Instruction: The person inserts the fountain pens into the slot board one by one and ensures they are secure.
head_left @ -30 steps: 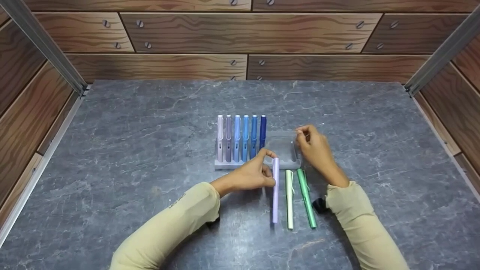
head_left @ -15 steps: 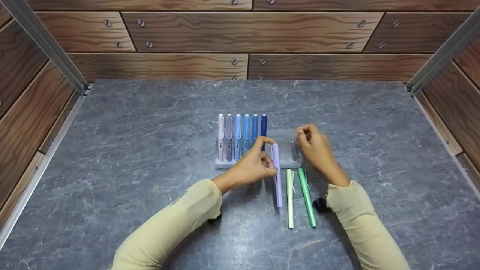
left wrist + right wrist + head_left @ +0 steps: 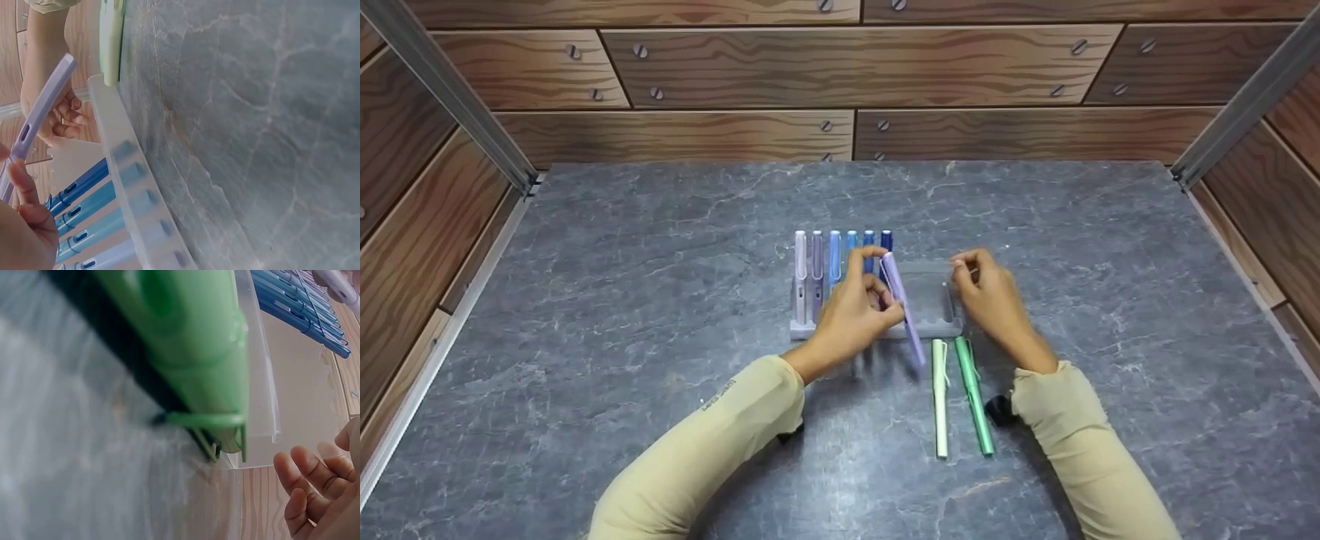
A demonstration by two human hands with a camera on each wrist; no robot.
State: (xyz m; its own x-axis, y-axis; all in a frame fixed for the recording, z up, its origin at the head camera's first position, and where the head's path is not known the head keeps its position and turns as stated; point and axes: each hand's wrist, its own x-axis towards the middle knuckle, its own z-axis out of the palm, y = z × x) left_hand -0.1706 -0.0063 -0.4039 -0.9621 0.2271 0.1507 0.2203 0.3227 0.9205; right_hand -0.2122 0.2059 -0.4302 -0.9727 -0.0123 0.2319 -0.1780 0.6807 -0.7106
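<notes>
My left hand [image 3: 851, 307] pinches a lavender pen [image 3: 911, 330] between thumb and fingers. The pen is raised and tilted over the front of a clear pen holder [image 3: 937, 328], its lower end toward me. In the holder's left part stands a row of several capped pens, from pale lilac [image 3: 800, 259] to dark blue [image 3: 887, 240], partly hidden by my left hand. At the holder's back right corner, my right hand [image 3: 994, 296] holds the edge with thumb and finger. A pale green pen [image 3: 939, 397] and a green pen [image 3: 975, 397] lie before the holder.
All this rests on a grey marbled tabletop [image 3: 660, 262]. Wood-patterned panels [image 3: 855, 67] and metal posts [image 3: 465, 105] enclose the back and sides. A black object [image 3: 1000, 410] sits at the right cuff. The green pen [image 3: 197, 343] looms close in the right wrist view.
My left hand has lifted the lavender pen from in front of the holder, moving it away from me and slightly left while tilting it. My right hand has stayed at the corner.
</notes>
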